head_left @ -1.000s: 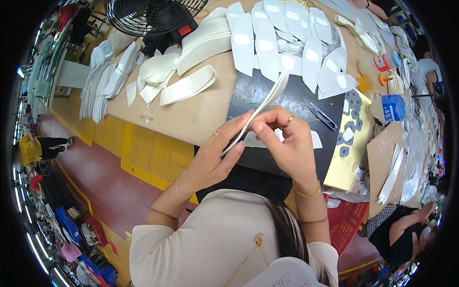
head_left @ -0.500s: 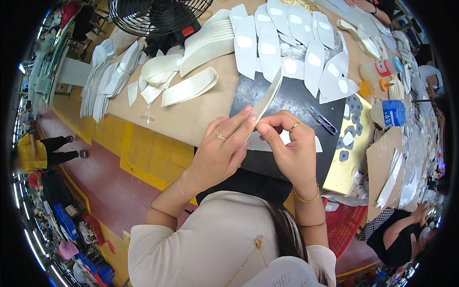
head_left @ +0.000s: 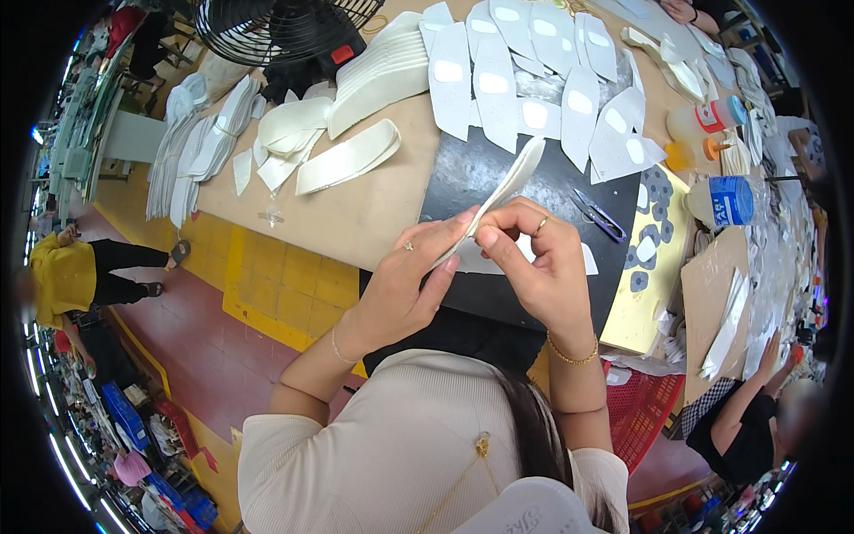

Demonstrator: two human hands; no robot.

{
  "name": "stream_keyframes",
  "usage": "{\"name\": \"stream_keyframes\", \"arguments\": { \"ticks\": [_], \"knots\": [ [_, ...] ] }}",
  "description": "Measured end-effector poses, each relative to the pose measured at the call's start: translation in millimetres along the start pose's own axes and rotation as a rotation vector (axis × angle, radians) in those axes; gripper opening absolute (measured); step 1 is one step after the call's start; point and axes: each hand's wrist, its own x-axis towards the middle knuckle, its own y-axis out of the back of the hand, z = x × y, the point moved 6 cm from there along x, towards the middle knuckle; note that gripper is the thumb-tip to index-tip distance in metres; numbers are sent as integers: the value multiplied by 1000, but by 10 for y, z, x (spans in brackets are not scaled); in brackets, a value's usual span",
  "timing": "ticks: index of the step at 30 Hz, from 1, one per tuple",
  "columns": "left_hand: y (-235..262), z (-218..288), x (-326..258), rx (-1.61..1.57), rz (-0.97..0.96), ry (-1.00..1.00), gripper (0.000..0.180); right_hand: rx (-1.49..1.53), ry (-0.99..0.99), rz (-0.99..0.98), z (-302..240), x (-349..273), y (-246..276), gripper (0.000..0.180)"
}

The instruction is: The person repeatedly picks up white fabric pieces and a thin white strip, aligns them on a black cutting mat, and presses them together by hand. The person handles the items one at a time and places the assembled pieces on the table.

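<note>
A cream-white curved padded piece point(head_left: 511, 178), seen edge-on, is held up over the black work mat point(head_left: 458, 182). My left hand point(head_left: 411, 267) grips its lower part, fingers along one side and thumb on the other. With thumb and forefinger my right hand point(head_left: 532, 249) pinches its near edge, halfway up. Beneath my hands a flat white piece point(head_left: 576, 260) lies on the mat, partly covered by them. Light-grey cut pieces with white patches point(head_left: 492, 84) are spread beyond the mat. Small snips with purple handles point(head_left: 600, 216) rest on the mat's right.
Stacked cream pieces point(head_left: 378, 84) and a black fan point(head_left: 285, 36) stand at the far left. Bottles, one with a blue label point(head_left: 722, 201), line the right side. Beside the mat lies a yellow board point(head_left: 648, 303) with dark-grey cutouts. Other people are around.
The held piece has tipped slightly to the right and shows more of its face. My left fingers have shifted lower along it. The person in yellow has moved nearer.
</note>
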Motion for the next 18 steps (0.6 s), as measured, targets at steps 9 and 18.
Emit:
{"name": "stream_keyframes", "arguments": {
  "ticks": [9,18],
  "knots": [
    [-47,-95,-54,-102,-5,98,48,61,-42,-3,54,-5,7,13],
    [-61,-48,10,-39,-13,51,49,-36,-9,59,-16,-30,7,15]
  ]
}}
